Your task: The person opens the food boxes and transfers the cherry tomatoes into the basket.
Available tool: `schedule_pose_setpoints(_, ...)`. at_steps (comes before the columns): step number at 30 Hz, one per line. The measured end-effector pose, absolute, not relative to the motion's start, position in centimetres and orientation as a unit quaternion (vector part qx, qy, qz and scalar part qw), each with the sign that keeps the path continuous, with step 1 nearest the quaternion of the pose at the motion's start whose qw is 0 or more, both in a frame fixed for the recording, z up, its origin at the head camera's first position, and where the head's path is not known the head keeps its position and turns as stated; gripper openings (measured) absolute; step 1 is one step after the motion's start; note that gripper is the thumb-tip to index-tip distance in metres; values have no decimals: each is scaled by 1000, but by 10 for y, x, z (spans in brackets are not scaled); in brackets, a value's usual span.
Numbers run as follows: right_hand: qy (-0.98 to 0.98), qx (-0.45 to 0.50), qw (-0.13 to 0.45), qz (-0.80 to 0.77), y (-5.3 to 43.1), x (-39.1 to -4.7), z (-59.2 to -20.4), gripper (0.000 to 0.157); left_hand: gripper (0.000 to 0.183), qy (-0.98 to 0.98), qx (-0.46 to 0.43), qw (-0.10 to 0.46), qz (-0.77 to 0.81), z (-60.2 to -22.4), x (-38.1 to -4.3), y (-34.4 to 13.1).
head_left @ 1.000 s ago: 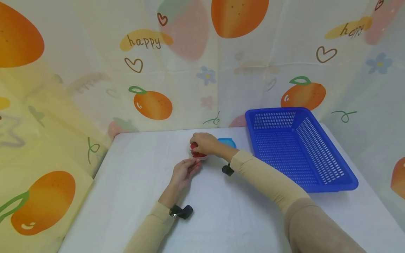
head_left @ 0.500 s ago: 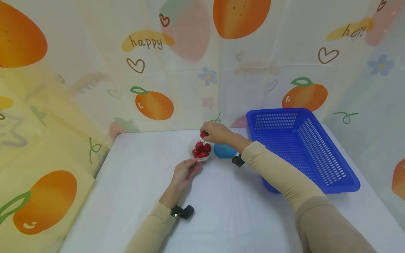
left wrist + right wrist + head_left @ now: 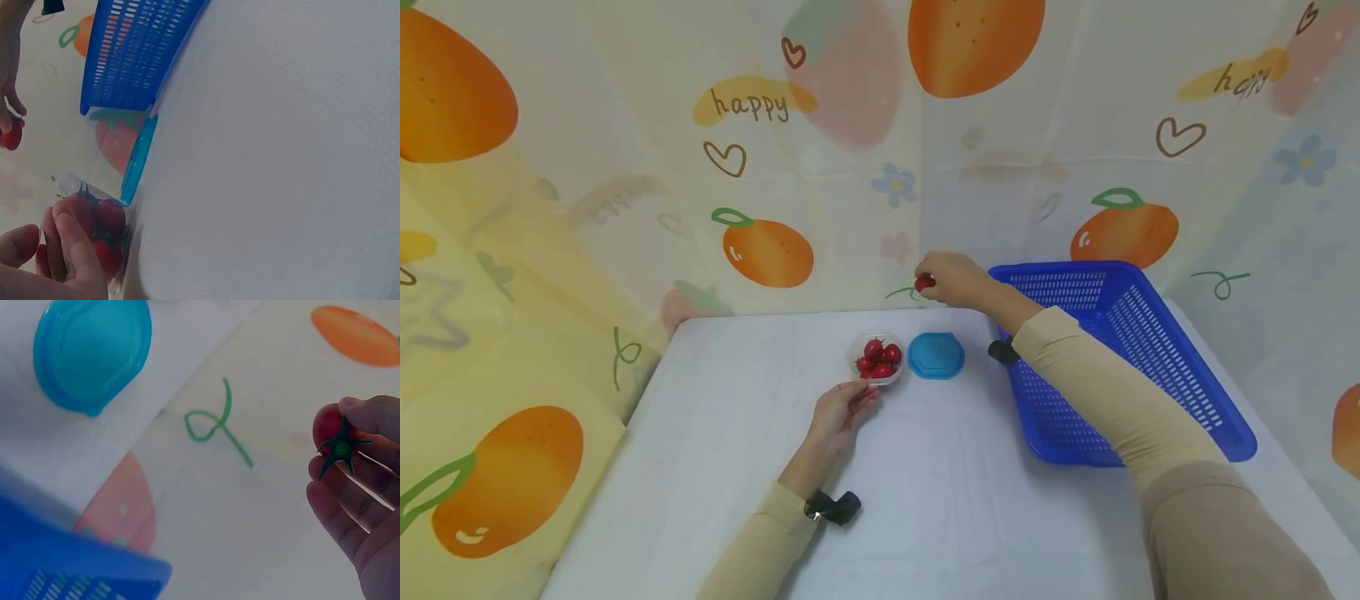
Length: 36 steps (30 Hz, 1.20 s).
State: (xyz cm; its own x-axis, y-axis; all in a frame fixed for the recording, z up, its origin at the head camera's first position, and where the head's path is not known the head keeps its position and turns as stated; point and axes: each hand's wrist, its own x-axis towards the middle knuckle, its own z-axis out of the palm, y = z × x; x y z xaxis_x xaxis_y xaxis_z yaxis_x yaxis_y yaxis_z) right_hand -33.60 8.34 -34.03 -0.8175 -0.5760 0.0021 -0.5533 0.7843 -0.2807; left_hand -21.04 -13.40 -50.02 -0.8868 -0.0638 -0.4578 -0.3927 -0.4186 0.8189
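My right hand is raised above the back edge of the table, left of the basket, and pinches a red cherry tomato. In the right wrist view its green star-shaped calyx shows between thumb and fingers. Several more cherry tomatoes lie in a small clear plastic container on the table. At the container's near rim, my left hand holds it with thumb and fingertips. From the left wrist, those fingers cover part of the tomatoes.
Just right of the container lies a light blue lid. A large blue plastic basket stands farther right, partly under my right forearm. White cloth covers the table, and a fruit-print curtain hangs behind it.
My right hand has come up out of the container with a cherry tomato and moved right and upward, uncovering the other tomatoes and the lid. The left hand has stayed at the rim.
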Motion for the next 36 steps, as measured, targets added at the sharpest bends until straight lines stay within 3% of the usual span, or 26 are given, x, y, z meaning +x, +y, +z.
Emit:
schedule_pose_setpoints(7,950,-271,40,-148,116,-350,-341,33,20,513,-203,89,829,-500,-209,-133)
schedule_pose_setpoints(14,958,-244,23,-149,152,-359,-342,36,25,527,-204,93,820,-499,-208,-132)
schedule_pose_setpoints(23,967,-194,47,-161,189,-368,-354,37,26,523,-212,95,820,-500,-208,-132)
schedule_pose_setpoints(36,971,-198,43,-128,206,-373,-393,20,27,527,-206,100,818,-499,-207,-133)
